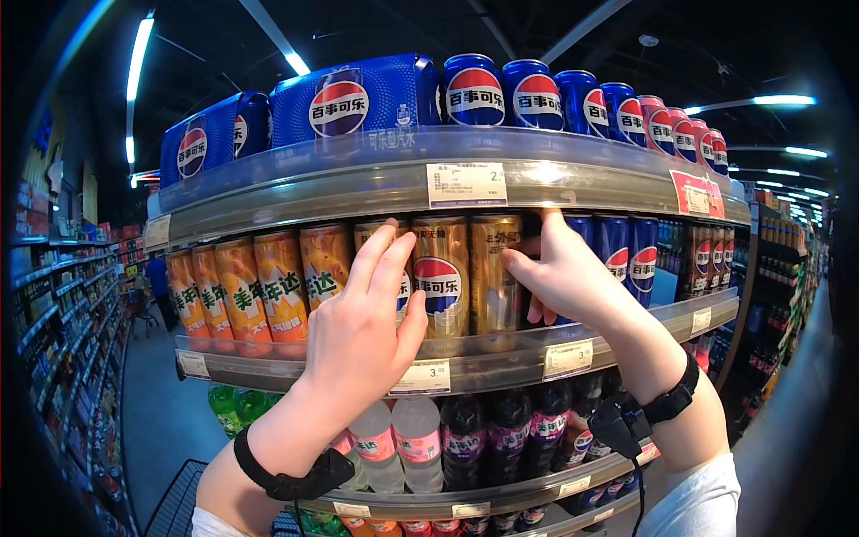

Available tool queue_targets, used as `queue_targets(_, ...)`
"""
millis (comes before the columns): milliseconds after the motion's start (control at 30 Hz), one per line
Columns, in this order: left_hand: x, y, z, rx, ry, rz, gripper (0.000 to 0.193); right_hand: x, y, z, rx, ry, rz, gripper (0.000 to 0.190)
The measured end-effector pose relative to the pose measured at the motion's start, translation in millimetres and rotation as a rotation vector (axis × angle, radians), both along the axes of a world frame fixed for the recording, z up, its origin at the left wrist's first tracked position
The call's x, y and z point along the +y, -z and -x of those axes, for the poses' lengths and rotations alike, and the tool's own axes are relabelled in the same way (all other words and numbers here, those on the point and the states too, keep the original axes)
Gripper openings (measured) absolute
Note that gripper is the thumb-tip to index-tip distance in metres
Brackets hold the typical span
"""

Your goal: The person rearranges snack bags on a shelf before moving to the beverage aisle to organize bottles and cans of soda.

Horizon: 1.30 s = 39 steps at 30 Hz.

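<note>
My right hand [560,275] reaches into the middle shelf, thumb against the side of a gold Pepsi can [496,288]; its other fingers are partly hidden behind that can. Just left of it stands another gold Pepsi can [440,278], logo facing out. My left hand [366,315] is raised with fingers apart before a further gold can, which it partly covers. Whether its fingertips touch that can is not clear. Orange Mirinda cans [278,288] stand to the left, and blue Pepsi cans [643,262] to the right.
The upper shelf edge [376,178] runs above my hands, carrying blue Pepsi multipacks [342,101] and single cans. A clear lip fronts the middle shelf [496,369]. Soda bottles [416,446] stand below. A wire shopping cart [178,500] is at lower left; a person [159,285] stands down the left aisle.
</note>
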<state>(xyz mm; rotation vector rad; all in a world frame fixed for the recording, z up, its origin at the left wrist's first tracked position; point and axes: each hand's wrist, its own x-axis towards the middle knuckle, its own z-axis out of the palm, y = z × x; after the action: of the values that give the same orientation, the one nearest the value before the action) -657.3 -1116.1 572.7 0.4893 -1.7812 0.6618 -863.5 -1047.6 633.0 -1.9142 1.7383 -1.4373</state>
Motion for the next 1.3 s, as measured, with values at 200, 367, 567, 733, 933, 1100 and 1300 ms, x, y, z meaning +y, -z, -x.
queue_targets(200, -1.5, -9.2, 7.2, -0.046, -0.06, -0.032, 0.051, -3.3, 9.1, -2.2, 0.152, 0.037, 0.156, 0.064)
queue_targets(367, -4.0, -14.0, 8.4, -0.074, -0.096, -0.116, 0.048, -4.8, 9.9, 3.6, 0.075, 0.03, 0.081, 0.062)
queue_targets(567, -11.0, -15.6, 6.0, -0.083, -0.087, -0.017, 0.043, -9.5, 18.9, 0.0, 0.128, 0.051, 0.106, 0.063)
queue_targets(733, -5.6, -17.2, 6.5, -0.096, -0.048, -0.101, 0.042, -13.5, 24.7, 5.0, 0.135, 0.038, 0.141, 0.072)
queue_targets(933, -10.7, -18.9, 7.7, -0.102, -0.086, -0.039, 0.043, -9.7, 34.5, 1.8, 0.184, 0.051, 0.111, 0.083)
queue_targets(1100, -12.7, -20.9, 9.5, -0.112, -0.091, -0.051, 0.042, -20.4, 47.8, 13.7, 0.303, 0.08, 0.293, 0.09)
queue_targets(1300, -12.0, -23.1, 10.8, -0.11, -0.103, -0.077, 0.041, -10.1, 41.6, 3.4, 0.236, 0.12, 0.04, 0.092)
